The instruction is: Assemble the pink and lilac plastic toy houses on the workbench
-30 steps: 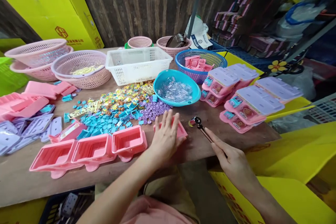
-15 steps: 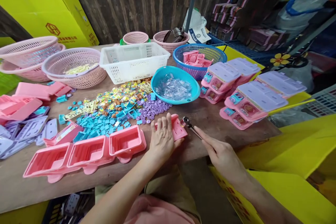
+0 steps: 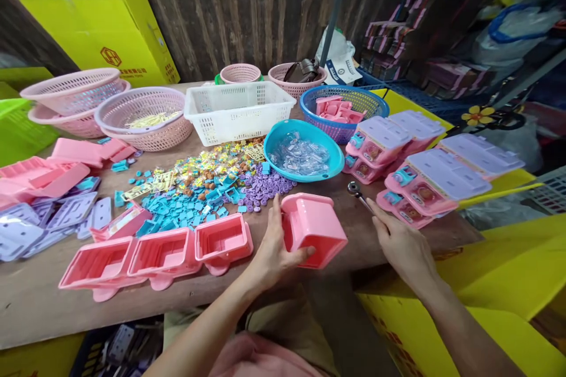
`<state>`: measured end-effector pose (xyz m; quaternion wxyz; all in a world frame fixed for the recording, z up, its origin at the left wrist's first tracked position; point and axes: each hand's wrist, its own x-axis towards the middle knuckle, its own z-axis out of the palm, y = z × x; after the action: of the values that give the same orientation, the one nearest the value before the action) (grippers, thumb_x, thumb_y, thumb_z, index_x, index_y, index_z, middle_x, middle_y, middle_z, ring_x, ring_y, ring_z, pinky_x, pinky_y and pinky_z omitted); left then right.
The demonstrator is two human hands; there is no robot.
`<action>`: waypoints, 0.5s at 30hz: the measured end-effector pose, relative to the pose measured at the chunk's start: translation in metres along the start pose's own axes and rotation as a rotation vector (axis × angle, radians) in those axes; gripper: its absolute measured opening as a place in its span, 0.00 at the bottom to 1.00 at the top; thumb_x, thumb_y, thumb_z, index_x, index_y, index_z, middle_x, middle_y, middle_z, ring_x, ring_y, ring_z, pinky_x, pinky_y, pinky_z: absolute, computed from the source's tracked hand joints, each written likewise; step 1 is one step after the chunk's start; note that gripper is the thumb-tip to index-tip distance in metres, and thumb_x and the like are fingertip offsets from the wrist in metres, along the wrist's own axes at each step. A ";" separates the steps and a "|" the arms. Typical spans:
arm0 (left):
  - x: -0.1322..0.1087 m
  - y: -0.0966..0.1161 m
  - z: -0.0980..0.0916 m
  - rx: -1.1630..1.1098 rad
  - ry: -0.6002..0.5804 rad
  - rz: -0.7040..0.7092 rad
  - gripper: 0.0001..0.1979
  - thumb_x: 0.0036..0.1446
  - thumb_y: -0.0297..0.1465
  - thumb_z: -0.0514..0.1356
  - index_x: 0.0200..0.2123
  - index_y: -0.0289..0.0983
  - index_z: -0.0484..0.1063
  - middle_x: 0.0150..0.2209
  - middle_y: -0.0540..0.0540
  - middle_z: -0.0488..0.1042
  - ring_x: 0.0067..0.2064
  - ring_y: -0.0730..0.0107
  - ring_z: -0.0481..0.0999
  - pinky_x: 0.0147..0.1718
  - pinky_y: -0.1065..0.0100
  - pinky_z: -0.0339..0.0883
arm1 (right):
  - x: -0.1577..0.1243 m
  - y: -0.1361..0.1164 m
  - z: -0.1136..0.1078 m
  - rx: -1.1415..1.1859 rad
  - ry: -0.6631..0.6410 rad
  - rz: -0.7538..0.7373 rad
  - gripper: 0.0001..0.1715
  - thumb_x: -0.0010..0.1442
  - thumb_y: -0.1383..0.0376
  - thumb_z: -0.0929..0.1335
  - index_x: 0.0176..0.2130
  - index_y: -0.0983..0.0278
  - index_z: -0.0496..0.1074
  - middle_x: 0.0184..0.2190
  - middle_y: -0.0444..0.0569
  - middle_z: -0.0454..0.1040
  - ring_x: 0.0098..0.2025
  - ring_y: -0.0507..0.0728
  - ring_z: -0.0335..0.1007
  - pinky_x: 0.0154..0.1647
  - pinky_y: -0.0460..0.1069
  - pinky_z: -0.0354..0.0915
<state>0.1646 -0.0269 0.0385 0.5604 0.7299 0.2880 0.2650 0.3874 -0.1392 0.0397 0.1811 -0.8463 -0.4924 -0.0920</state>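
Observation:
In the head view, my left hand (image 3: pixel 278 247) grips a pink plastic box (image 3: pixel 319 225) near the table's front edge. The box is tilted, its fingers-side wall held with the thumb across the lower front and the other fingers behind. My right hand (image 3: pixel 403 242), apart from the box, is closed round the handle of a metal ratchet wrench (image 3: pixel 357 191). The wrench's round head points away from me, low over the tabletop. Left of my left hand, a row of three open pink boxes (image 3: pixel 161 254) stands on the table.
Loose turquoise pieces (image 3: pixel 177 209), purple spiral pieces (image 3: pixel 260 187) and wrapped yellow pieces lie beyond the row. A turquoise bowl (image 3: pixel 338 166) holds clear parts. Stacked pink toy boxes with lilac lids (image 3: pixel 446 174) stand right. Baskets line the back; an open yellow carton (image 3: pixel 477 336) is below right.
The pink box has been turned in my left hand and now shows a larger side. My right hand has moved right with the wrench, away from the box. The view has shifted slightly.

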 end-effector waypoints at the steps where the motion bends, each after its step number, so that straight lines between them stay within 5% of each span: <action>1: -0.003 0.000 0.000 -0.159 0.001 0.003 0.57 0.48 0.43 0.63 0.64 0.37 0.22 0.61 0.35 0.53 0.62 0.53 0.54 0.59 0.53 0.49 | 0.001 0.007 0.007 -0.081 -0.042 0.006 0.24 0.62 0.65 0.58 0.56 0.62 0.67 0.35 0.54 0.79 0.27 0.61 0.74 0.26 0.53 0.67; 5: -0.006 0.002 0.005 -0.502 0.108 -0.097 0.62 0.39 0.43 0.69 0.64 0.42 0.26 0.57 0.39 0.60 0.56 0.57 0.65 0.54 0.59 0.59 | 0.005 0.024 0.041 -0.256 -0.030 -0.019 0.23 0.62 0.66 0.58 0.53 0.64 0.69 0.29 0.54 0.76 0.22 0.56 0.68 0.21 0.50 0.62; 8: -0.001 0.009 0.007 -0.767 0.182 -0.282 0.48 0.44 0.45 0.66 0.63 0.41 0.45 0.54 0.40 0.66 0.52 0.58 0.70 0.49 0.60 0.66 | 0.008 0.018 0.049 -0.197 0.085 -0.090 0.22 0.62 0.64 0.58 0.52 0.64 0.70 0.31 0.55 0.72 0.32 0.60 0.69 0.29 0.52 0.65; 11: 0.005 0.020 0.004 -1.042 0.158 -0.564 0.33 0.54 0.49 0.56 0.57 0.35 0.58 0.43 0.38 0.74 0.40 0.59 0.76 0.39 0.57 0.72 | 0.005 -0.009 0.035 0.087 0.200 -0.169 0.25 0.64 0.60 0.57 0.59 0.63 0.61 0.38 0.55 0.69 0.42 0.63 0.66 0.42 0.58 0.65; 15: 0.009 0.030 0.000 -1.182 0.128 -0.751 0.30 0.60 0.50 0.44 0.54 0.32 0.60 0.31 0.42 0.74 0.27 0.64 0.76 0.28 0.60 0.73 | -0.012 -0.063 0.004 0.416 0.225 -0.307 0.33 0.64 0.55 0.56 0.65 0.60 0.44 0.46 0.56 0.65 0.48 0.63 0.63 0.49 0.59 0.62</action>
<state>0.1744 -0.0271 0.0676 0.8987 0.1372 0.3608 0.2080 0.3266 -0.1191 0.0459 0.3885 -0.6909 -0.5999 -0.1086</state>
